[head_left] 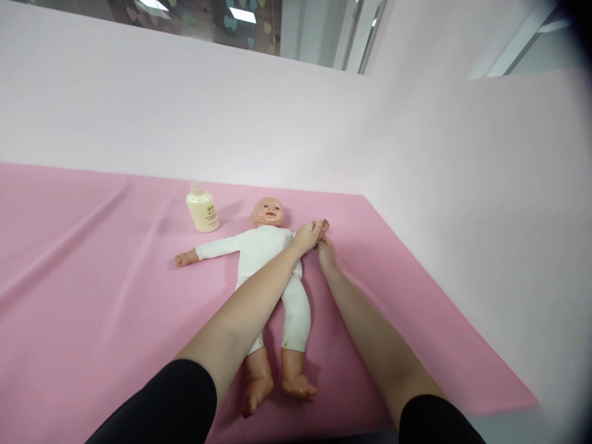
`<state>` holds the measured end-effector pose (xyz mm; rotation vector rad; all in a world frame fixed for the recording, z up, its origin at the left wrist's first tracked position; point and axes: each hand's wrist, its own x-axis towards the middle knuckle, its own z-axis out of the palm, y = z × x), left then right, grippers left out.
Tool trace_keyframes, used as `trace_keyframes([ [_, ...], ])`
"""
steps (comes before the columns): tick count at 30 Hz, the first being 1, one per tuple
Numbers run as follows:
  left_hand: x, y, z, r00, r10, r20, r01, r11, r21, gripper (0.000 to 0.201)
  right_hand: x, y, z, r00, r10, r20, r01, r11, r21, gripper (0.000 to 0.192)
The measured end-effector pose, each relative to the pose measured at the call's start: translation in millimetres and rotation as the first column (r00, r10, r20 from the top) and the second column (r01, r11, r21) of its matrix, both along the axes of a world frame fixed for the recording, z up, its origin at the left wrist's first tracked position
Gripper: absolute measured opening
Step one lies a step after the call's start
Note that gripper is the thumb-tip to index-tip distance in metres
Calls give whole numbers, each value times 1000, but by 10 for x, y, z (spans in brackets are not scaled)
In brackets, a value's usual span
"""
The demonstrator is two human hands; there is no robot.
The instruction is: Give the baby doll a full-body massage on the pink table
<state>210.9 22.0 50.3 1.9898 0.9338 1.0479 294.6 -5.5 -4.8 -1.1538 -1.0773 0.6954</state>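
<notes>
My left hand [309, 235] is closed around the doll's far hand [322, 226]: the fingers wrap over it, and only the small pink fingertips of the doll come out at the top. My right hand [326, 251] lies just below, touching the left one at the same place. It seems to support the doll's wrist from under, but I cannot tell whether its fingers are together or apart, because the left hand and the angle hide them.

I judge that the grip is soft and not a hard clamp, since the doll's arm is only lifted a little to the side and the body stays flat. My left forearm crosses over the white body of the baby doll [266, 246], so its sleeve on that side is mostly hidden.

The doll lies on its back on the pink sheet [92, 277], head toward the wall, legs toward me, bare feet near my black sleeves. Its other arm is stretched out to the side, free, the small hand resting on the sheet.

A cream lotion bottle [202, 209] stands upright beside the doll's head, near but not touching, probably placed there to be easy to reach. Behind is the pale pink wall [231, 111], which turns a corner on the right.
</notes>
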Motion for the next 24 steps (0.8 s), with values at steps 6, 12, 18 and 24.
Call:
trace_keyframes([
  [6, 39, 28, -19, 996, -14, 87, 17, 999, -29, 44, -47, -71, 108, 995, -59, -84, 55, 998, -43, 36],
  [12, 50, 39, -35, 989, -54, 138, 60, 997, -40, 28, -81, -117, 201, 994, -51, -97, 53, 998, 17, 51],
  [18, 33, 46, -33, 986, -91, 137, 89, 996, 23, 25, -95, -150, 243, 997, -43, -65, 48, 996, 74, 41],
  [24, 30, 44, -38, 997, -42, 66, 39, 998, 39, 29, -98, -150, 263, 991, -99, -85, 100, 995, 10, 40],
])
